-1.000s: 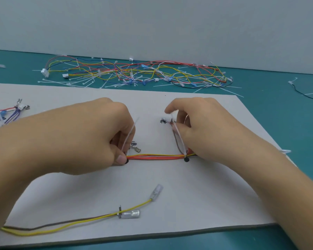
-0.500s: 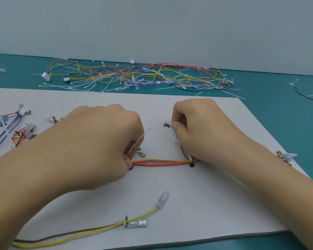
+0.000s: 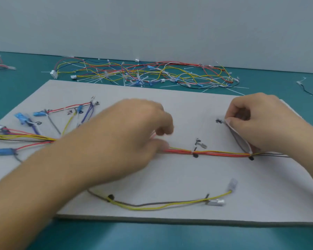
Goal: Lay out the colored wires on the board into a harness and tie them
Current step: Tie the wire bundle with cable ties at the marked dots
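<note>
on the board [image 3: 188, 98] our right hand [image 3: 260, 123] pinches a white strip [image 3: 240, 139] rising from the red-yellow bundle [image 3: 220, 153]; our left hand [image 3: 130, 134] sits blurred at its left end, grip we cannot tell.

Work surface: a flat teal-green table top [image 3: 157, 237] with a smooth matte finish, filling the lower part of the view and running out of sight to left and right. Directly behind the table top stands a plain pale grey-white wall [image 3: 152, 24], uniform in finish, meeting the table top's far edge in one straight seam that slopes slightly down toward the right. Lighting is even and diffuse. The wall reads a shade dimmer above the table top's left end. A soft narrow shadow lies near the table top's front edge.
</note>
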`<state>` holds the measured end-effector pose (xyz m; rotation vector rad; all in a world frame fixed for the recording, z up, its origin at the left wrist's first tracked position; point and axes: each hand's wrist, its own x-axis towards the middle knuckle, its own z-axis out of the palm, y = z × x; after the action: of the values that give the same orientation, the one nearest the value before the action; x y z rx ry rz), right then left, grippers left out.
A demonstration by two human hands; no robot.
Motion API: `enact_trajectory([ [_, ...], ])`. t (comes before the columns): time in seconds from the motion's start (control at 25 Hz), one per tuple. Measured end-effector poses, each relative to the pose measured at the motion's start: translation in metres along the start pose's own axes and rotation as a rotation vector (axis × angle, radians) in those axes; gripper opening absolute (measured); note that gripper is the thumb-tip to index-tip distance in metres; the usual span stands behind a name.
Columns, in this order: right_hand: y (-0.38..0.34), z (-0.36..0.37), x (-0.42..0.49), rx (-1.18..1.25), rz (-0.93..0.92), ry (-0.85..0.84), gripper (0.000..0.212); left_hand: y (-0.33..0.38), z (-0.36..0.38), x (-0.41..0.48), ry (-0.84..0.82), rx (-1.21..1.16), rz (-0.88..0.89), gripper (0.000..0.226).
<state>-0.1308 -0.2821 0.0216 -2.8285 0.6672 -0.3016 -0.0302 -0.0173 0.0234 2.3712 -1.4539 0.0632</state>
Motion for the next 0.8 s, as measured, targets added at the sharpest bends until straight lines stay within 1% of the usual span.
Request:
enact_trajectory([
  [0.08, 0.010, -0.005, 0.006, -0.008, 0.064, 0.015, 0.020, -0.012, -0.010, -0.001, 0.081, -0.044, -0.038, 0.018],
  [0.12, 0.013, -0.008, 0.010, -0.024, 0.095, 0.010, 0.020, -0.017, -0.012, 0.000, 0.079, -0.042, -0.063, 0.022],
  [0.24, 0.012, -0.014, 0.022, -0.111, 0.171, -0.072, 0.020, -0.029, -0.011, 0.003, -0.054, -0.040, -0.161, 0.038],
  [0.32, -0.001, -0.018, 0.025, -0.146, 0.140, -0.043, 0.014, -0.035, -0.011, 0.005, -0.125, -0.045, -0.219, 0.041],
  [0.4, -0.024, -0.017, 0.020, -0.079, 0.037, 0.042, 0.010, -0.041, -0.012, 0.006, -0.138, -0.065, -0.249, 0.037],
  [0.44, -0.037, -0.013, 0.013, -0.028, -0.034, 0.056, 0.011, -0.042, -0.014, 0.006, -0.142, -0.070, -0.249, 0.032],
  [0.52, -0.057, -0.003, -0.005, 0.066, -0.178, 0.014, 0.013, -0.043, -0.015, 0.007, -0.155, -0.074, -0.244, 0.021],
  [0.6, -0.065, 0.007, -0.017, 0.139, -0.255, -0.046, 0.016, -0.044, -0.016, 0.008, -0.155, -0.075, -0.244, 0.014],
  [0.68, -0.062, 0.008, -0.020, 0.126, -0.246, -0.116, 0.015, -0.044, -0.016, 0.008, -0.149, -0.068, -0.244, 0.011],
  [0.8, -0.052, -0.001, -0.019, 0.091, -0.168, -0.210, 0.011, -0.043, -0.014, 0.010, -0.139, -0.051, -0.245, 0.011],
])
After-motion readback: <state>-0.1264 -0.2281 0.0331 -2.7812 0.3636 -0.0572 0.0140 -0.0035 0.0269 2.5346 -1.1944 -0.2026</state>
